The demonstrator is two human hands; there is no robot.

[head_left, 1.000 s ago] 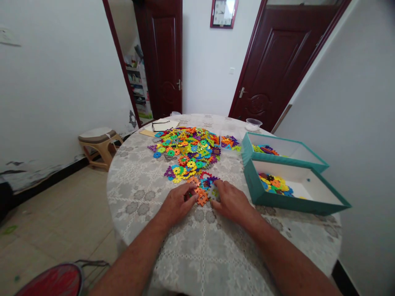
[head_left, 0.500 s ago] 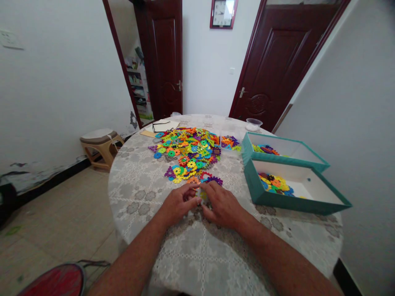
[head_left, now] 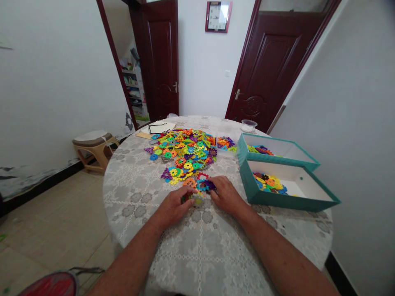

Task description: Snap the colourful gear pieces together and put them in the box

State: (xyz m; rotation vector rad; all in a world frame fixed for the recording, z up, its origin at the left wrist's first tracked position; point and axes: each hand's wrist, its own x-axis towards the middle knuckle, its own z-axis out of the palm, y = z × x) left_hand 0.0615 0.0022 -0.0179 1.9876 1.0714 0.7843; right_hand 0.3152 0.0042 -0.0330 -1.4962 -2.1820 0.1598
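Black clock numerals [head_left: 218,16] above plastic pieces [head_left: 182,154]

Left hand [head_left: 173,208] and right hand [head_left: 226,196] down low, palms down, side by side! Left fingertips [head_left: 193,190] curl inward, just beside the right fingertips [head_left: 213,181]!

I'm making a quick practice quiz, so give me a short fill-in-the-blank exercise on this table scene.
The heap of plastic snap-together pieces lies on a ____ table.
The right hand is nearer than the left hand to the two open ____ boxes.
Eyeglasses lie on the ____ side of the heap from the hands.

The missing words, in order: round, teal, far.
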